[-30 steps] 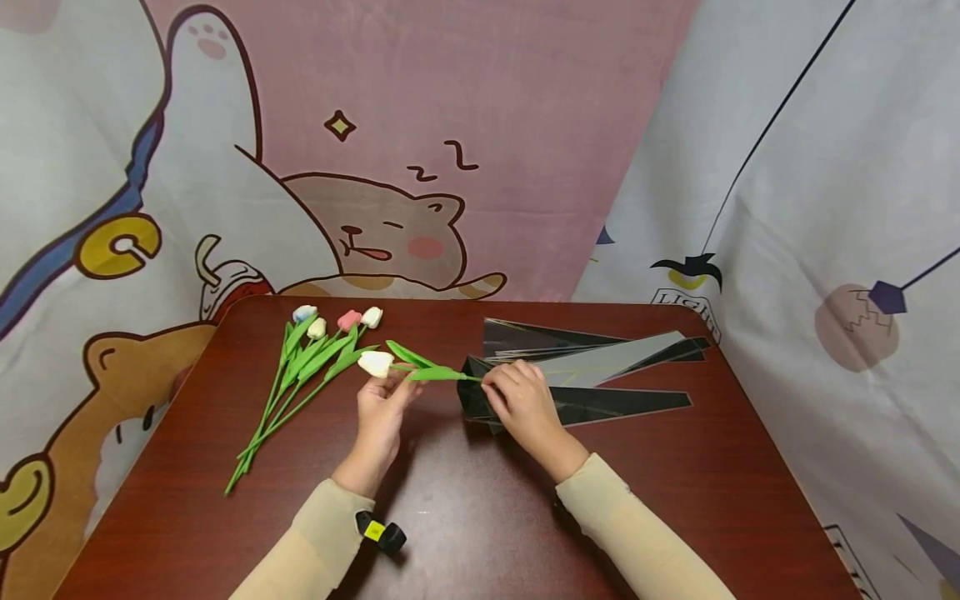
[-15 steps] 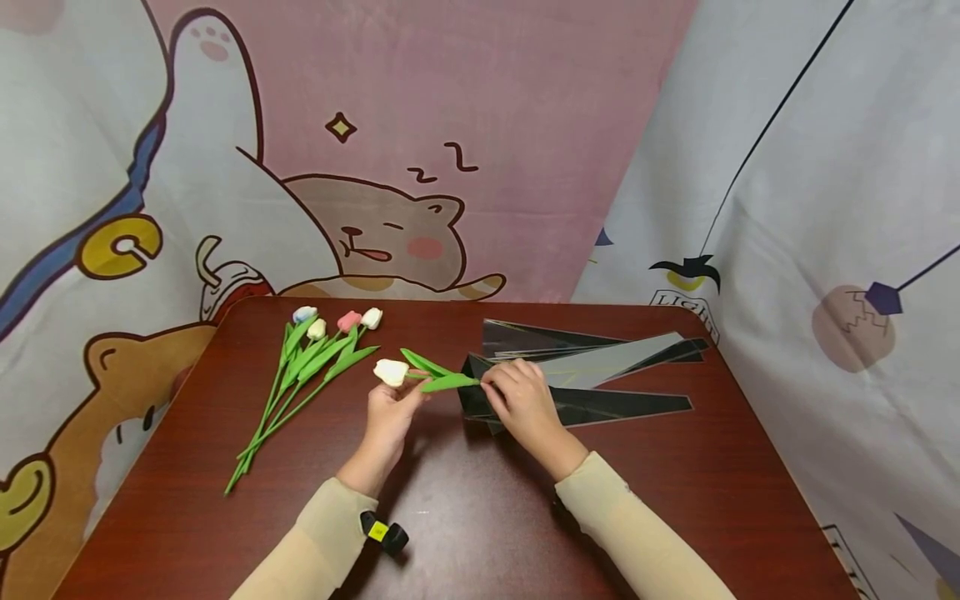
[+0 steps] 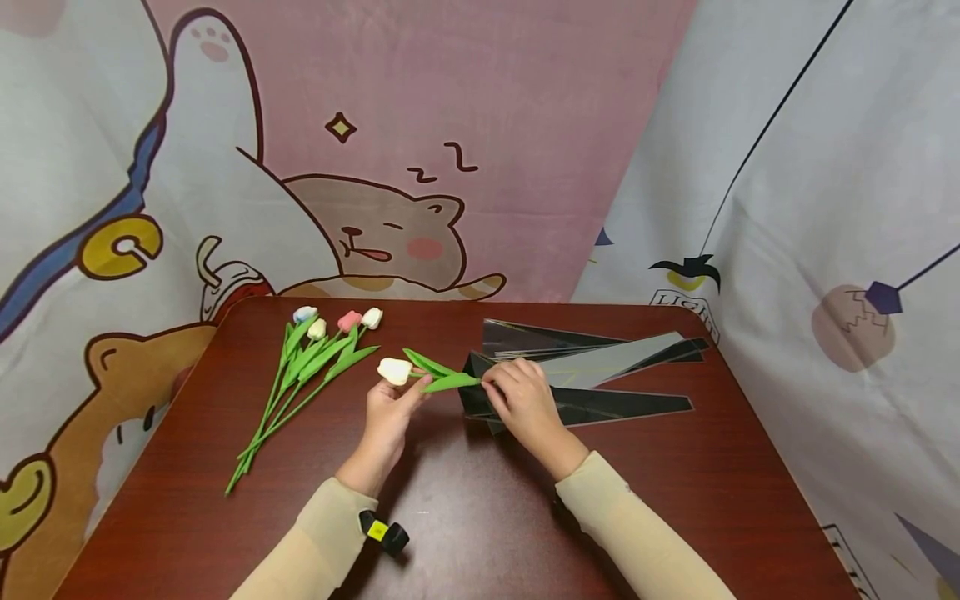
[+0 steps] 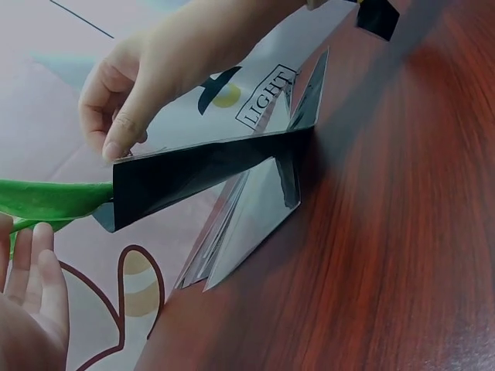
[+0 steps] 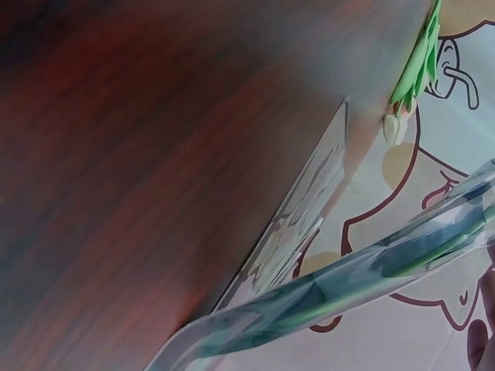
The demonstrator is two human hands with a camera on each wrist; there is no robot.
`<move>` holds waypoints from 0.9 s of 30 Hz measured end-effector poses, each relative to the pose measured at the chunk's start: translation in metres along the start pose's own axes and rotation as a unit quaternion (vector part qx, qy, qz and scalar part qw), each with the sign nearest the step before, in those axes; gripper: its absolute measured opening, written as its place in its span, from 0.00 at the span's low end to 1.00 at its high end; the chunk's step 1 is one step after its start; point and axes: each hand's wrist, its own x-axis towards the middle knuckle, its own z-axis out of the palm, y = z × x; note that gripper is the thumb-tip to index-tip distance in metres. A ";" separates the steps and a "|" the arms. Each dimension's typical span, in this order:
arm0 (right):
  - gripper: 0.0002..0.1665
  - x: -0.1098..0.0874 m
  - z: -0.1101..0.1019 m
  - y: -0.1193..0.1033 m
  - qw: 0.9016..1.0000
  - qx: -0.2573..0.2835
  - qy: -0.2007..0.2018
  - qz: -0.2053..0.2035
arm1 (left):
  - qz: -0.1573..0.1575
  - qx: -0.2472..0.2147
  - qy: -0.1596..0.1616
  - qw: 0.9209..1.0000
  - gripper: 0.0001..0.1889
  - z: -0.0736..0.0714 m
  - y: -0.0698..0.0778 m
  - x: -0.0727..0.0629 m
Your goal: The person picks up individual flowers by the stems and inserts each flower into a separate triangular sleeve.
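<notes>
My left hand (image 3: 386, 421) holds a white artificial tulip (image 3: 395, 371) just below its bloom, thumb and fingers at the stem and leaf. The tulip lies sideways, its green leaves (image 4: 54, 199) reaching the mouth of a black and clear flower sleeve (image 4: 193, 174). Thumb and fingertips of my right hand (image 3: 528, 404) pinch the sleeve's upper edge at that opening. Through the clear side, in the right wrist view, a green stem shows inside the sleeve (image 5: 332, 290). The bloom is out of the left wrist view.
Several tulips (image 3: 300, 375), white, pink and blue, lie at the left of the brown table (image 3: 465, 525). More flat black and clear sleeves (image 3: 607, 362) lie at the right, behind the right hand. A cartoon-printed cloth (image 3: 495, 125) hangs along the table's far edge.
My left hand has shifted slightly right with the white tulip, and its leaves are now closer into the sleeve's mouth. The right hand keeps its pinch in the same place.
</notes>
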 end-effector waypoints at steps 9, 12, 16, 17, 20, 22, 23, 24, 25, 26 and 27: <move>0.02 0.003 0.001 -0.003 1.000 0.002 -0.001 -0.005 | -0.022 0.098 -0.011 0.995 0.08 0.002 -0.006 0.001; 0.02 0.003 0.000 -0.002 1.000 0.000 -0.002 -0.003 | -0.026 0.106 -0.014 0.994 0.09 0.002 -0.007 0.001; 0.03 0.003 -0.001 0.000 1.000 -0.004 -0.006 0.002 | -0.035 0.075 -0.018 0.996 0.09 0.001 -0.007 0.003; 0.03 0.003 -0.001 0.000 1.000 -0.004 -0.007 0.002 | -0.039 0.067 -0.020 0.997 0.09 0.000 -0.008 0.003; 0.03 0.003 -0.001 0.000 1.000 -0.004 -0.009 0.002 | -0.050 0.054 -0.023 0.997 0.08 -0.001 -0.008 0.004; 0.02 0.003 -0.001 0.000 1.000 -0.002 -0.005 -0.001 | -0.052 0.057 -0.022 0.997 0.07 -0.001 -0.008 0.004; 0.02 0.004 -0.002 -0.001 1.000 -0.001 -0.004 -0.004 | -0.050 0.063 -0.022 0.996 0.07 0.000 -0.007 0.004; 0.02 0.004 -0.002 -0.002 1.000 0.000 -0.002 -0.008 | -0.050 0.068 -0.021 0.996 0.07 0.000 -0.007 0.003; 0.02 0.005 -0.002 -0.003 1.000 0.001 -0.001 -0.012 | -0.049 0.071 -0.022 0.996 0.06 0.001 -0.007 0.003; 0.02 0.006 -0.002 -0.004 1.000 0.002 0.000 -0.016 | -0.049 0.072 -0.023 0.996 0.06 0.002 -0.007 0.003; 0.02 0.006 -0.002 -0.006 1.000 0.002 0.000 -0.020 | -0.048 0.074 -0.024 0.996 0.06 0.003 -0.007 0.002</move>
